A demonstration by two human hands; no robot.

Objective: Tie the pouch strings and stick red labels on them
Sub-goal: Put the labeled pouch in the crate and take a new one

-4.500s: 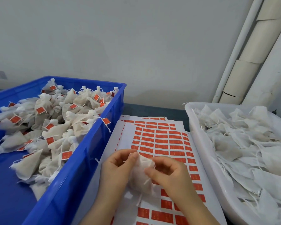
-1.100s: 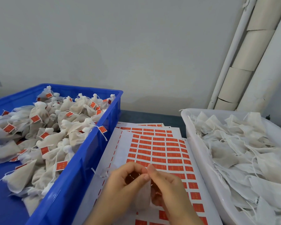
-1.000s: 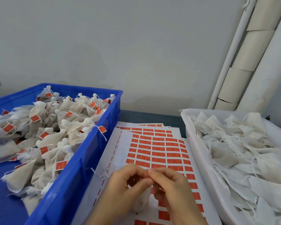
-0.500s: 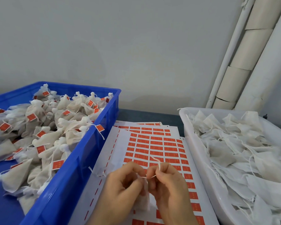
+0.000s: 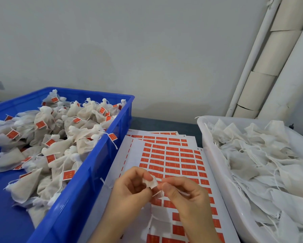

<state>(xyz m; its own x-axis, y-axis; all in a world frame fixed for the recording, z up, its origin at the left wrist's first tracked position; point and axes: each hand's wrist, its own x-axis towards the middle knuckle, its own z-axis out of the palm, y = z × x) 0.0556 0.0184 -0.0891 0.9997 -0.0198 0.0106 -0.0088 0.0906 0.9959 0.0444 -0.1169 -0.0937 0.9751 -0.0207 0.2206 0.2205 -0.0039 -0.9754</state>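
A small white pouch (image 5: 150, 182) sits between both hands above the red label sheet (image 5: 171, 158). My left hand (image 5: 129, 192) pinches its gathered top, while most of the pouch body hangs below, hidden behind the hands. My right hand (image 5: 184, 195) grips the white pouch string (image 5: 158, 192), which runs taut from the pouch neck to its fingers. The sheet carries rows of red labels, with several gaps near the hands.
A blue crate (image 5: 87, 174) on the left holds several tied pouches with red labels. On the right, a white tray (image 5: 215, 169) is full of loose flat pouches. More label sheets (image 5: 157, 135) lie behind. Pipes (image 5: 262, 67) stand at the wall, right.
The hands have moved slightly apart, and the string is now drawn tight from the pouch neck. The gathered top of the pouch now shows above my left fingers.
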